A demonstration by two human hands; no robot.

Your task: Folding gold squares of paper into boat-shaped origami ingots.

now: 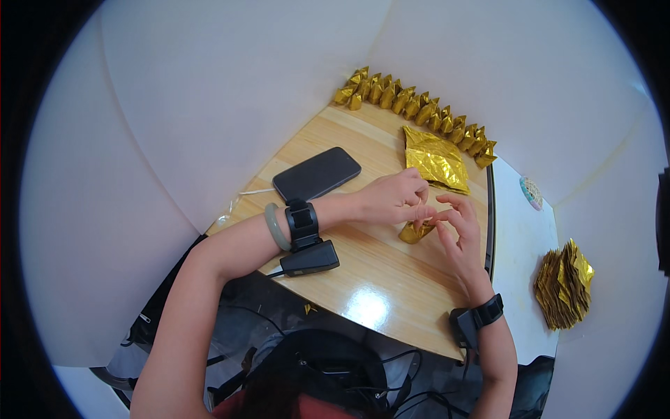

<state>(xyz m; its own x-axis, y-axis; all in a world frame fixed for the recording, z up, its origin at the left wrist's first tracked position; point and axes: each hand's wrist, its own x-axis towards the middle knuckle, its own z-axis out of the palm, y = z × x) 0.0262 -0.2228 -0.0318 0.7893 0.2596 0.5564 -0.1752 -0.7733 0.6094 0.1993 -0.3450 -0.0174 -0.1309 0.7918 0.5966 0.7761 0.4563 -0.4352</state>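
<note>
A small folded piece of gold foil paper [413, 234] is between my hands, just above the wooden table. My left hand [394, 197] reaches in from the left, its fingers bent down and pinching the top of the piece. From the right, my right hand [459, 227] has its fingertips curled onto the piece's right edge. The fingers partly cover the folds. Right behind my hands lies a flat stack of gold foil paper [436, 160], creased and shiny.
Rows of folded gold foil ingots [412, 105] line the table's far edge. A black phone [317, 173] with a white cable lies at left. On the white surface at right stand a fanned gold foil bundle [564, 286] and a small patterned oval object [531, 193]. White walls enclose the table [321, 300].
</note>
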